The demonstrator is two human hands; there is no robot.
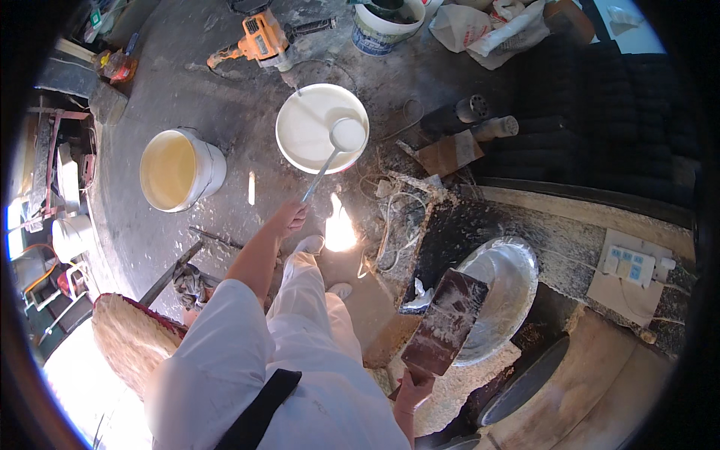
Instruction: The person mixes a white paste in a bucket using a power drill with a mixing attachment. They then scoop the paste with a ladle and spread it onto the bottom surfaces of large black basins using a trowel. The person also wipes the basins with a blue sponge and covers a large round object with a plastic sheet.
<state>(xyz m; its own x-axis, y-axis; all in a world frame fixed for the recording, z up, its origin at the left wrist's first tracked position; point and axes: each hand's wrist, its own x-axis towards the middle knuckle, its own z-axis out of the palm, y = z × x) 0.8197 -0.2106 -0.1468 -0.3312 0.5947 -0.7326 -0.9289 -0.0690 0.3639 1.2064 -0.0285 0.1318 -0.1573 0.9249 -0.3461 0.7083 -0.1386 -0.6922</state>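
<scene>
My left hand (291, 217) is closed round the handle of a long metal ladle (321, 178). The ladle's round bowl, filled with white liquid, is over the right side of a white bucket (282, 142) of the same milky liquid. Low on the right, my right hand (415, 390) grips the near end of a dark brown rectangular board (448, 322) smeared with white. This board is tilted over the left part of a wide, shallow metal basin (514, 285) and hides some of it. The basin's inside looks whitish and wet.
An orange power drill (262, 37) lies beyond the bucket, its shaft pointing at the rim. Left of it stands another white bucket (212, 169), yellowish inside. A third bucket (375, 37) and plastic bags (491, 34) are at the back. A power strip (628, 265) sits at right.
</scene>
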